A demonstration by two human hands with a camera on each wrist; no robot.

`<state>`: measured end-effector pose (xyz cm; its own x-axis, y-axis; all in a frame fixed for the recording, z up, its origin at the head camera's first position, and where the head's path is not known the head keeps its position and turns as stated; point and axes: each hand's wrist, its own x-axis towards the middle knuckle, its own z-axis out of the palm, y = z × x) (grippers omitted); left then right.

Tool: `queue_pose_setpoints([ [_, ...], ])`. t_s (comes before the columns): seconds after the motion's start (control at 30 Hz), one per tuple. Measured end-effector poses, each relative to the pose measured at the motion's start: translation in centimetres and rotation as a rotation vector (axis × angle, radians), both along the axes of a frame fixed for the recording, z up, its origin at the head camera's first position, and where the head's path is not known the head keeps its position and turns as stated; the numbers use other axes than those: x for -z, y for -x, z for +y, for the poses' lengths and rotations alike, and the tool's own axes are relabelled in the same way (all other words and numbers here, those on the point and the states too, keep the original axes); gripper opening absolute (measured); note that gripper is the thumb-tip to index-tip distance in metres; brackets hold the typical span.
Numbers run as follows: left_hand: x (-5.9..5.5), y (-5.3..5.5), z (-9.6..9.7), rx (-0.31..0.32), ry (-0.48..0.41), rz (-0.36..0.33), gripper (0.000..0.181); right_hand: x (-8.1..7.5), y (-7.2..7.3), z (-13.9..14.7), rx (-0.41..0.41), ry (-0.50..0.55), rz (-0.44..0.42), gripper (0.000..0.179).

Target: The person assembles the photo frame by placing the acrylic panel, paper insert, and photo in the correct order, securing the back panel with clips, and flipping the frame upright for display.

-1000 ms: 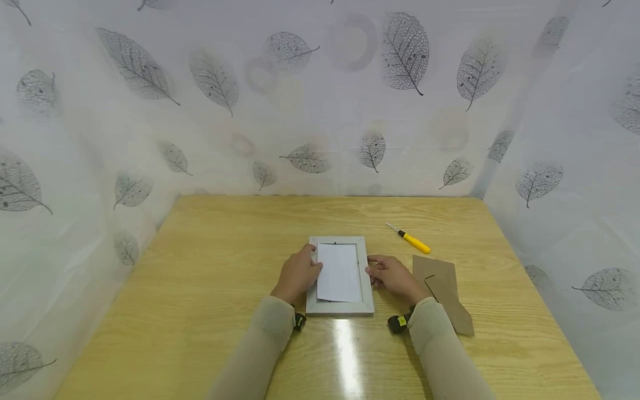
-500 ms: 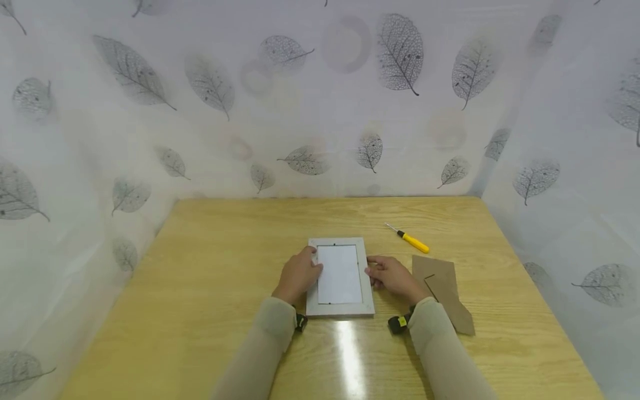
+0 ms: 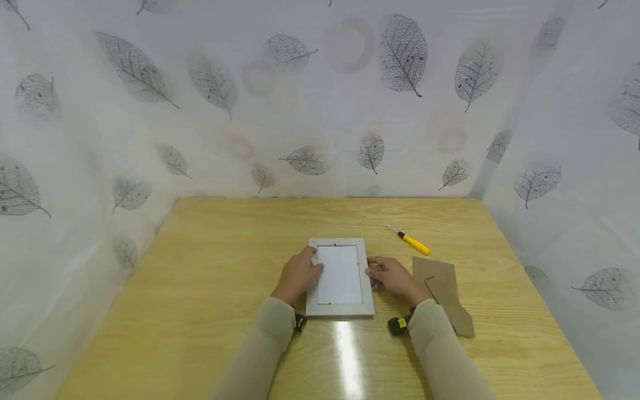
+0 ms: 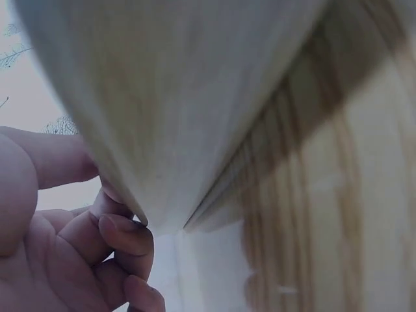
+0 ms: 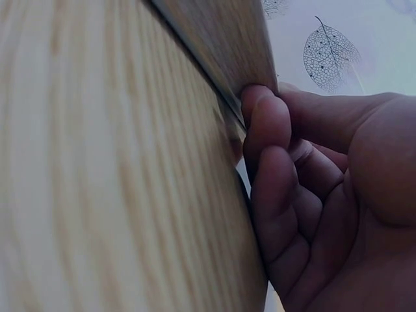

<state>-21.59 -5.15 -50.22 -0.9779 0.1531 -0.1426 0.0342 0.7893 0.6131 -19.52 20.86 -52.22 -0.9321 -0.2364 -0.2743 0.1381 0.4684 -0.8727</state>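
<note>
A yellow-handled screwdriver lies on the desk beyond a brown backing board, partly behind the right sleeve. A whitish picture frame rests between both hands, white paper within its border. The left hand pinches its left edge; the right hand's curled fingers pinch the right.

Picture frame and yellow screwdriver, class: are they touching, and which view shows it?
Apart. The head view shows bare tabletop between the picture frame and the yellow screwdriver, which lies to its right.
</note>
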Motion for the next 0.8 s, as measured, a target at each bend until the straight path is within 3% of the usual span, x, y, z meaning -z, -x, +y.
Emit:
queue_pose_setpoints([
  [0.3,0.3,0.4,-1.3,0.085,-0.085,0.022,0.046,0.2,-0.1,0.1,-0.010,0.024,0.004,0.046],
  [0.5,0.2,1.0,-2.3,0.134,-0.195,-0.003,0.043,0.0,0.0,0.1,-0.021,0.038,0.004,0.047],
  [0.8,0.6,2.2,-2.9,0.145,-0.303,0.006,0.048,-0.3,-0.3,0.0,-0.019,0.042,0.001,0.048],
])
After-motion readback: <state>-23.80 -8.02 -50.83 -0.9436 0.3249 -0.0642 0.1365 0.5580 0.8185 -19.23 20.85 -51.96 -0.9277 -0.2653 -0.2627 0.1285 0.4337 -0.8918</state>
